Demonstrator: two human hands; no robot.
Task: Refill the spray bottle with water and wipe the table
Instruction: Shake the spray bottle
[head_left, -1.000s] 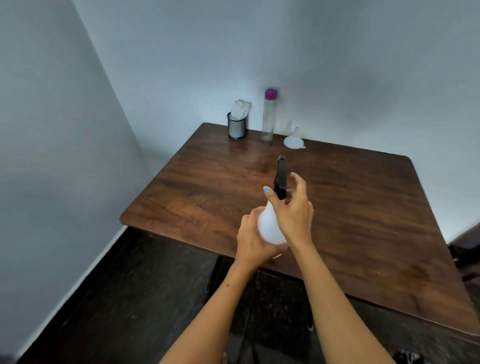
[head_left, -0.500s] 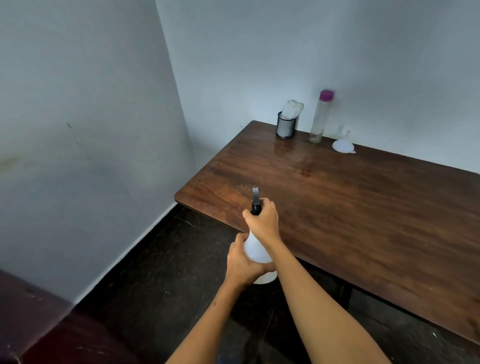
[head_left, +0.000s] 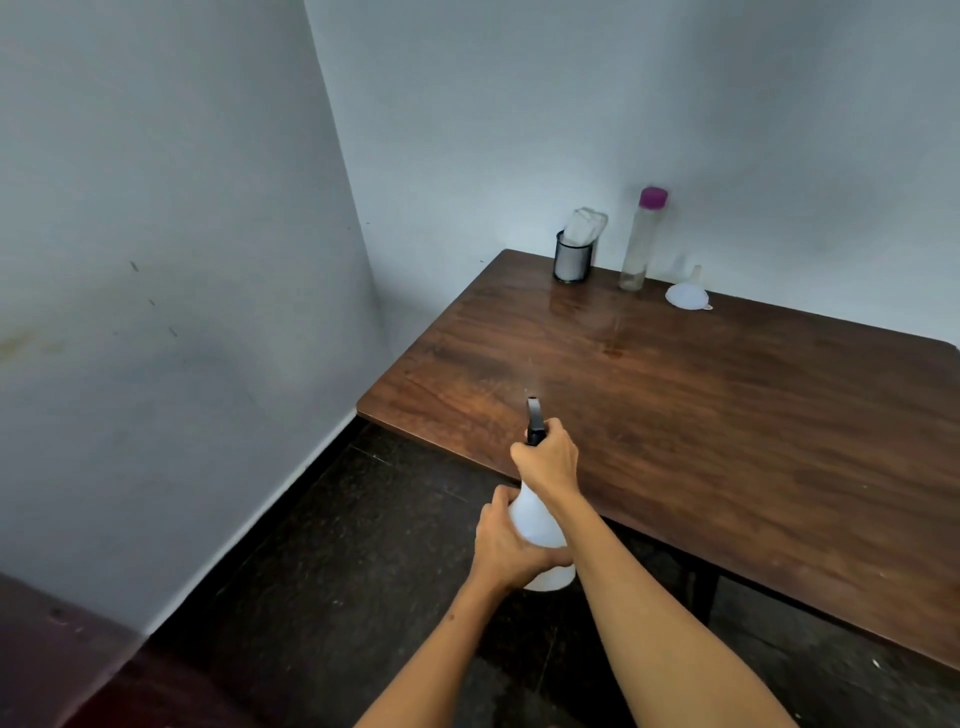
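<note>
Spray bottle (head_left: 537, 525) held at the wooden tabletop's (head_left: 727, 415) near edge: left hand (head_left: 511, 545) wraps its white body, right hand (head_left: 548, 460) grips the black head. Grey walls, dark floor.

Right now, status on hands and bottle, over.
Left hand grips spray bottle body; right hand grips its black head. Nozzle aimed over table. Nothing in the way.

Glossy wood table (head_left: 727, 415), matt white plastic spray bottle (head_left: 535, 519)
</note>
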